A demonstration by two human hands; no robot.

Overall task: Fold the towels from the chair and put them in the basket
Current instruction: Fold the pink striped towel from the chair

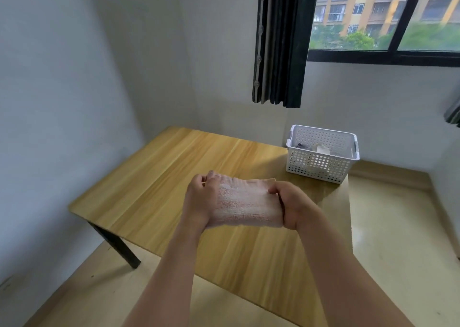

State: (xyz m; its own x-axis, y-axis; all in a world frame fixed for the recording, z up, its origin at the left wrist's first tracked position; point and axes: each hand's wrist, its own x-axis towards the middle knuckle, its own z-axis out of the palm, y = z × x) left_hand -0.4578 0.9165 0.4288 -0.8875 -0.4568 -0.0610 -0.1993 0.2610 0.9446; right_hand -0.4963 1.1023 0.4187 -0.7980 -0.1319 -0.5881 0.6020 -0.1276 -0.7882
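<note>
Towel [245,206]: pale pink terry, already folded small, held in the air above the wooden table [154,177].
Left hand [199,199]: fingers curled round the towel's left end, gripping it.
Right hand [291,204]: fingers and thumb clamped on the right end.
Handling: judged light, soft and limp; it sags unless held at both ends, is not fragile, and its nap gives good purchase.
Hold points: the two short ends, pinching all layers together so the fold stays.
Basket [321,163]: white, perforated, at the table's far right corner, well apart from the towel; some items inside, unclear what.
</note>
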